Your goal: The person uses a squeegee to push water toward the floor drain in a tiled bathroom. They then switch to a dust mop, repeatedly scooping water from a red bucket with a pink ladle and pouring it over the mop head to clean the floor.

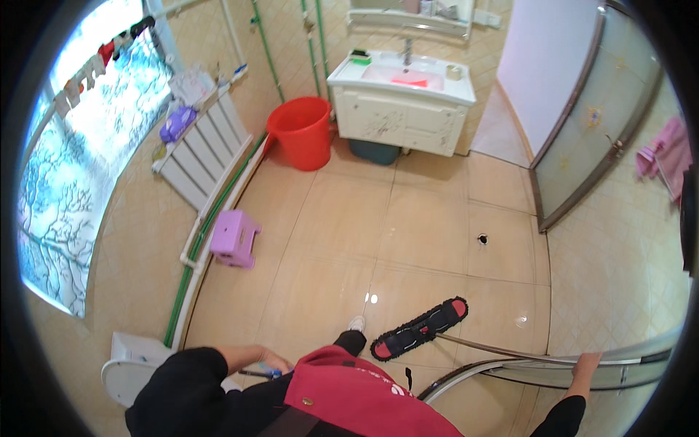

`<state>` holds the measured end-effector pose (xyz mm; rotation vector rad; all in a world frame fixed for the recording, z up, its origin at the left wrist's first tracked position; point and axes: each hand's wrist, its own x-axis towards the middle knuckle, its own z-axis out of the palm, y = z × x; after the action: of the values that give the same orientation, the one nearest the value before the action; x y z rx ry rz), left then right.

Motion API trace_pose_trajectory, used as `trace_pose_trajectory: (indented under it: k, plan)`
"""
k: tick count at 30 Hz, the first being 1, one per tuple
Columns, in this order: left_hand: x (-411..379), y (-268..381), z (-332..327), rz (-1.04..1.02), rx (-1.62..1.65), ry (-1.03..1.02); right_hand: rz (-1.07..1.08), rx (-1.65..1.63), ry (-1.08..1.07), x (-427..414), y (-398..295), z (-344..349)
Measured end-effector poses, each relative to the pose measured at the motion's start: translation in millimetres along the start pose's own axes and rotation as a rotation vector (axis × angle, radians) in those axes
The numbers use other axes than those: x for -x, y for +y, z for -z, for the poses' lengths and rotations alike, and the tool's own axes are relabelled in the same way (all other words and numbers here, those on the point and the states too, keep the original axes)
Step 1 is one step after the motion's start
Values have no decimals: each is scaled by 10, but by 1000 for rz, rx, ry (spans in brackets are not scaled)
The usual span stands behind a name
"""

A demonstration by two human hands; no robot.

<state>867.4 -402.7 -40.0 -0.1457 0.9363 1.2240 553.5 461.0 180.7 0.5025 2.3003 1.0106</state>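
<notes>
A flat mop head (407, 334), black with red ends and a fringed edge, lies on the tiled floor in front of me. Its metal pole (502, 347) runs off to the right, where my right hand (586, 361) grips it. Down at the lower left, beside my body, my left hand (276, 360) is closed around a slim blue-and-black object (267, 374). Part of that object is hidden, so its kind is unclear. My white shoe (356, 324) stands just left of the mop head.
A curved shower rail (458, 377) borders the lower right. To the left stand a purple stool (234, 238) and a white toilet (128, 377). A red bucket (303, 136) sits beside the washbasin cabinet (398, 117). A floor drain (483, 239) lies near the glass door (598, 120).
</notes>
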Motion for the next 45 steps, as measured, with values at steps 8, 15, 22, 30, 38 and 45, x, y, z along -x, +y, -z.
trace_pose_trajectory:
  k: [8, 15, 22, 30, 38, 45]
  plan:
    - [676, 965, 283, 86, -316, -48, 478, -164, -335, 198, -1422, 128]
    - [1039, 1745, 34, -185, 28, 102, 509, -637, -728, 1211, -3500, 293]
    - [1763, 1782, 214, 108, 19, 200, 335, -1221, -940, 1887, -3566, 458]
    - [1660, 2061, 557, 12, 83, 303, 77, -1575, -988, 2282, -2752, 1475]
    - [1337, 2081, 784, -142, 455, 317, 62, -1809, -882, 2045, -2551, 2092]
    - [1186, 2542, 199, -429, 187, 611, 222, -1798, -836, 1272, -2528, 2385]
